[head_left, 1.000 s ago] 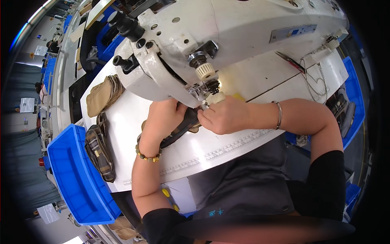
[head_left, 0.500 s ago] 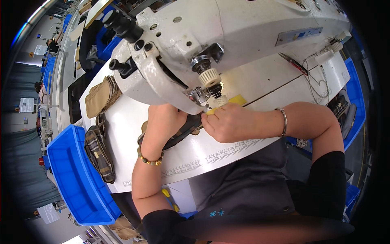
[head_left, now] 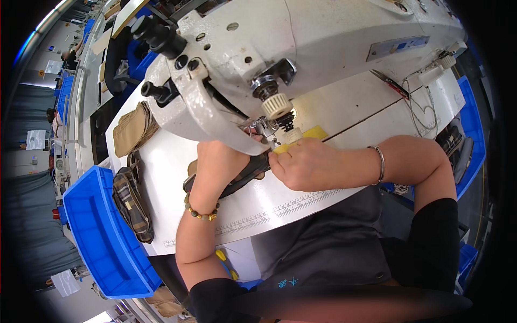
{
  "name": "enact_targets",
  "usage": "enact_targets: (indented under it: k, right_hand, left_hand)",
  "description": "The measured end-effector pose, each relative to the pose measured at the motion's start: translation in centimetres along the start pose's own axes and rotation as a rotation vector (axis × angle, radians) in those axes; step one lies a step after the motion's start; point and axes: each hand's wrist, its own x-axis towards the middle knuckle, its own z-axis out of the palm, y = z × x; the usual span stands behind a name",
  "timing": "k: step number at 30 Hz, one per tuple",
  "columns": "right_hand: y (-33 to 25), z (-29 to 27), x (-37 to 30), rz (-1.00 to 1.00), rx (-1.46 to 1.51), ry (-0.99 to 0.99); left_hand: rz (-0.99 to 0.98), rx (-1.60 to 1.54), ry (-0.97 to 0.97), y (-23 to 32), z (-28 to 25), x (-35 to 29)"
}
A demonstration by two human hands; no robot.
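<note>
Head view: dark fabric piece (head_left: 247,176) lies on the white tabletop (head_left: 172,202) at the needle area of a white sewing machine (head_left: 231,102), between both hands. It looks narrow, brown-black, with a lighter tan bit at its edge; much of it is covered. Left hand (head_left: 222,166) is over the piece, fingers mostly behind the machine head, so cannot tell if they grip. Right hand (head_left: 304,166) has curled fingers pinching the piece's right end.

Blue bin (head_left: 102,237) at left, inner walls showing. Second blue bin (head_left: 478,126) at right holds grey and dark plaid fabric pieces (head_left: 452,141). Tan stack (head_left: 131,132) and plaid bundle (head_left: 131,202) sit along the tabletop's left side.

Writing: printed plate (head_left: 398,47) on machine, ruler scale (head_left: 245,220) along the tabletop's front edge, turquoise characters (head_left: 288,282) on dark grey apron (head_left: 323,242).
</note>
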Motion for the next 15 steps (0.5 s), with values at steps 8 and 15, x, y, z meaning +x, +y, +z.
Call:
enact_targets:
  k: [8, 15]
  right_hand:
    - [-0.3, 0.1, 0.0, 0.038, 0.022, 0.070]
    - [1.3, 0.6, 0.6, 0.117, -0.069, -0.014]
  left_hand:
    - [-0.060, 0.015, -0.047, 0.1, 0.4, 0.4]
    - [0.071, 0.092, 0.062, -3.4, 2.1, 2.4]
